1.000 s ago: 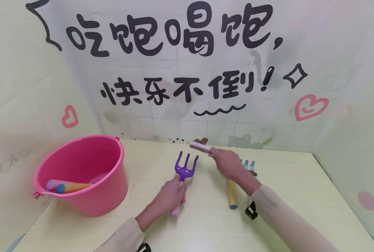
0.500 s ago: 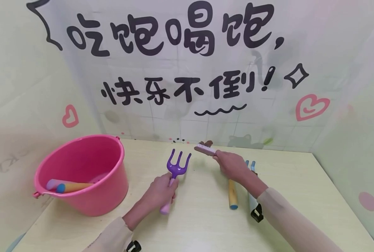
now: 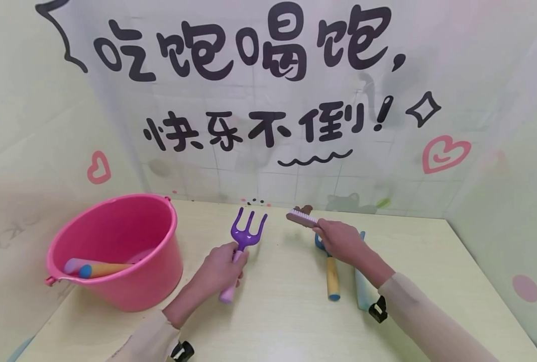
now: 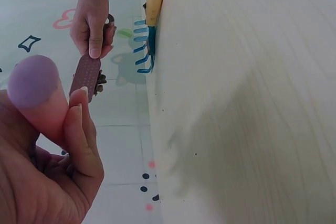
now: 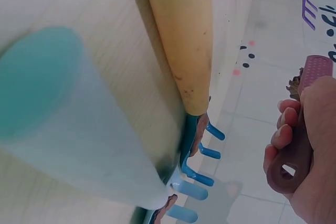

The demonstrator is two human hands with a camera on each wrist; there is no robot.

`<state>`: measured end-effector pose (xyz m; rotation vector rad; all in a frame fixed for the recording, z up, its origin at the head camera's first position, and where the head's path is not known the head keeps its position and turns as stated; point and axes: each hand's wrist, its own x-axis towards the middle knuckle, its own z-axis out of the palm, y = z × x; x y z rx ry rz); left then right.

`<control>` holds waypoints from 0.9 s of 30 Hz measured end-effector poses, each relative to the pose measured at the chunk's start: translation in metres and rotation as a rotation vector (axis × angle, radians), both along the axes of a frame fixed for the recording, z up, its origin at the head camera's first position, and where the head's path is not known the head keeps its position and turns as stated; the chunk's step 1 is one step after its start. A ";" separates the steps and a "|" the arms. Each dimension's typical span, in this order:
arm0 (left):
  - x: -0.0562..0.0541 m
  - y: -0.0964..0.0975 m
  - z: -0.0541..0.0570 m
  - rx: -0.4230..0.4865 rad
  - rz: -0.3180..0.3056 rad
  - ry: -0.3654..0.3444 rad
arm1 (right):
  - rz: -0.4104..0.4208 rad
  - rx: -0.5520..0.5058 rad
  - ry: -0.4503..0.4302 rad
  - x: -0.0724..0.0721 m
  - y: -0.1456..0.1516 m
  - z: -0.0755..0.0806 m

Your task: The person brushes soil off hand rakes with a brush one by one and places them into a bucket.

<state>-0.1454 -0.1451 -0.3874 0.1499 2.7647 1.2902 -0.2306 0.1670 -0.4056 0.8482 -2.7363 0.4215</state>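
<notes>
My left hand (image 3: 220, 267) grips the pink handle of a purple garden hand fork (image 3: 246, 237), raised with its three tines pointing toward the back wall. The rounded handle end (image 4: 35, 85) shows large in the left wrist view. To the right, my right hand (image 3: 342, 242) holds a maroon scrubbing brush (image 5: 319, 69) by its handle. White bristles line the brush's upper side in the head view, and a brown, crumbly-looking clump (image 5: 295, 86) shows along the bristle side. Fork and brush are apart.
On the table (image 3: 277, 322), a blue hand rake with a yellow handle (image 3: 333, 279) and a light-blue tool (image 3: 362, 291) lie under my right forearm. Brown bits cling near their heads. At left stands a pink bucket (image 3: 159, 274) containing pink (image 3: 80, 265) and yellow (image 3: 107, 270) handles.
My left hand has moved left with the fork, away from the brush. My right hand has shifted slightly right with the brush, uncovering more of the tools on the table.
</notes>
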 end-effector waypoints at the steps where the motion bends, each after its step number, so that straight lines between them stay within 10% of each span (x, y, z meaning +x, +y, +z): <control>1: 0.000 -0.001 0.001 -0.002 0.002 -0.003 | 0.003 -0.011 -0.012 0.001 0.002 0.001; 27: 0.006 -0.039 0.044 -0.038 0.014 0.000 | -0.044 -0.115 -0.131 0.015 0.042 -0.002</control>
